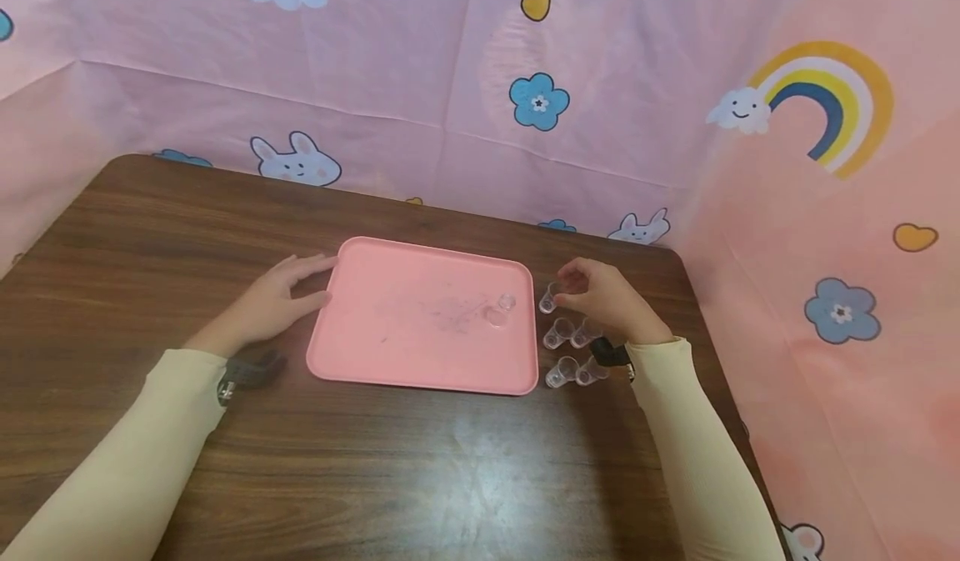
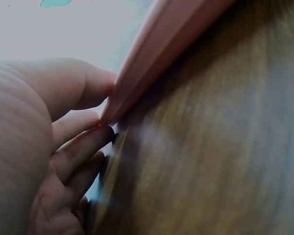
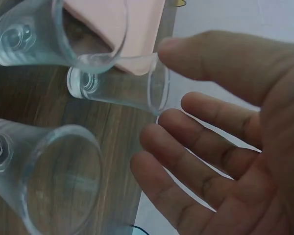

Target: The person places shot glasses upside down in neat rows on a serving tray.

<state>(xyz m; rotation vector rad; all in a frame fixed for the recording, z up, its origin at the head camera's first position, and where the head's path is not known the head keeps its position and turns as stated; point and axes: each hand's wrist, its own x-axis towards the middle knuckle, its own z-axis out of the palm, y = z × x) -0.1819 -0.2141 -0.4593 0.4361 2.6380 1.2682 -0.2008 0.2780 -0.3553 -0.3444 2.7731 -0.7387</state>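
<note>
My left hand is at the left edge of a pink tray, thumb and fingertips touching its rim. In the right wrist view, my right hand is half-curved around the mouth of an upright clear shot glass. The thumb tip overlaps one side of that mouth, and fingertips are right at the other. Several more shot glasses stand in pairs between that hand and the table's near side. On the tray's right part, another clear shot glass appears to stand mouth down.
A brown wooden table carries the tray and glasses. Pink patterned cloth hangs behind the table and along its right side. Dark marks show on the tray's bottom. Black wrist mounts sit below both hands, the right one close beside the paired glasses.
</note>
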